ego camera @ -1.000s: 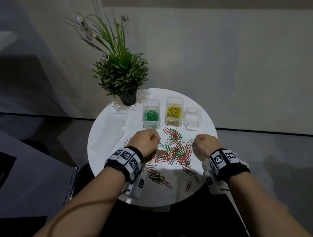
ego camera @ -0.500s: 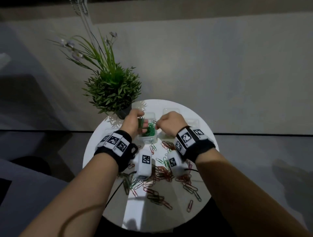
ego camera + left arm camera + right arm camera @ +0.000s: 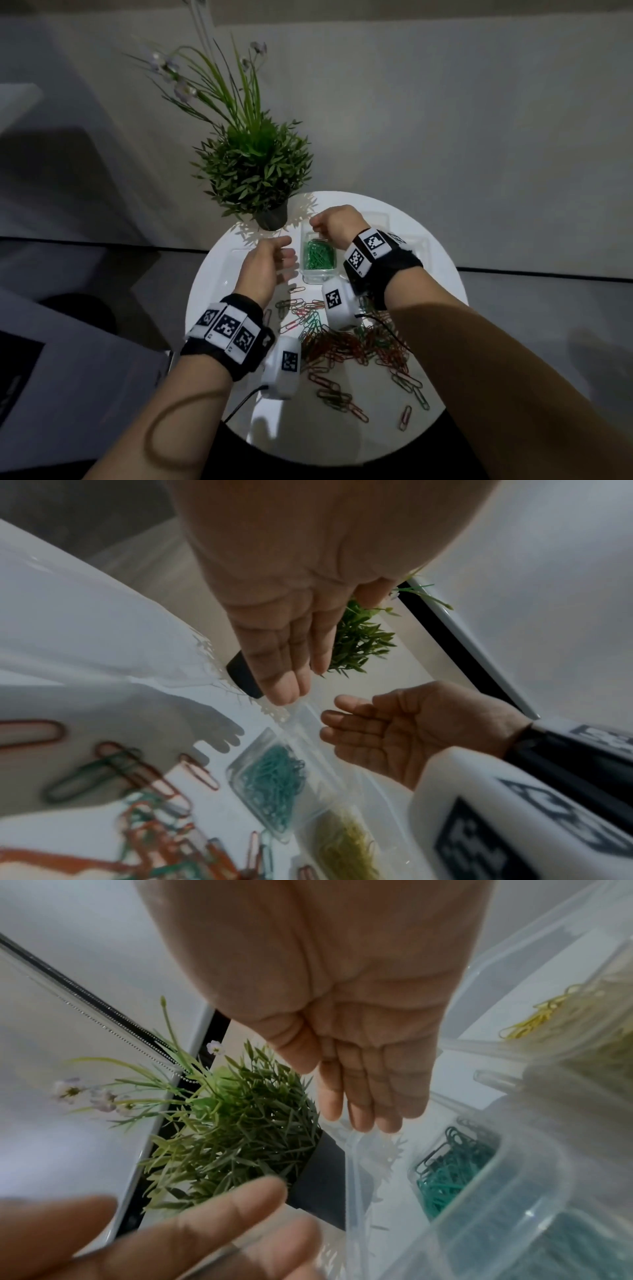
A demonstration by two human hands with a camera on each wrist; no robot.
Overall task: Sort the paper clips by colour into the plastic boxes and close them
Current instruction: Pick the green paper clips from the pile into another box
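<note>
While we are looking down from the head, our two hands are hovering at the far side of the round table [image 3: 219, 294]: left hand [image 3: 265, 270] loosely spread, holding nothing, just left of the green-clip box [image 3: 317, 260]; right hand [image 3: 337, 226] above its far end. One loose clip pile [image 3: 346, 342] is lying nearer us.

From the left wrist, we are seeing two filled boxes side by side, green and the yellow-clip box [image 3: 346, 842], and both palms bare.

From the right wrist, straight fingers [image 3: 373, 1091] are pointing down over the green box, one potted plant [image 3: 236, 1131] to its left.
</note>
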